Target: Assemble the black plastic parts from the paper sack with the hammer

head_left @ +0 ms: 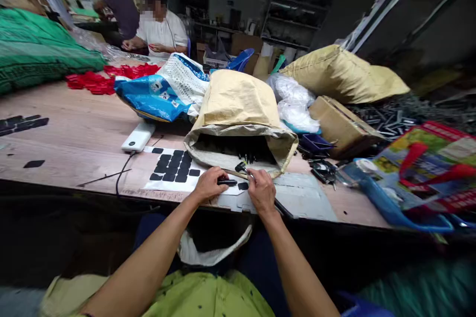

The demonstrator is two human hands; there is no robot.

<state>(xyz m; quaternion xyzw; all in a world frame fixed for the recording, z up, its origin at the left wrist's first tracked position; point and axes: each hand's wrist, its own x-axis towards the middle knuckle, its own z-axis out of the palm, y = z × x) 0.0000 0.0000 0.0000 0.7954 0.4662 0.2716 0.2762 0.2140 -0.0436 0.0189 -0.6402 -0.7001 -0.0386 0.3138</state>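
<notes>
My left hand (pixel 211 184) is closed around a small black part (pixel 227 182) near the table's front edge. Beside it, my right hand (pixel 261 189) grips a thin metal-shafted tool with a dark head (pixel 241 166). The two hands are a short distance apart, in front of an open beige sack (pixel 240 101) with dark pieces inside. Under and left of my left hand lies a white sheet (pixel 154 185) bearing rows of black rounded patches (pixel 174 164). One loose black patch (pixel 243 186) lies between the hands.
A white power bank (pixel 138 137) with a cable lies left of the sheet. Behind it is a blue and white bag (pixel 167 89). On the right are a cardboard box (pixel 340 124), a blue tray (pixel 394 205) and a colourful bag (pixel 427 168). Two people sit at the back left.
</notes>
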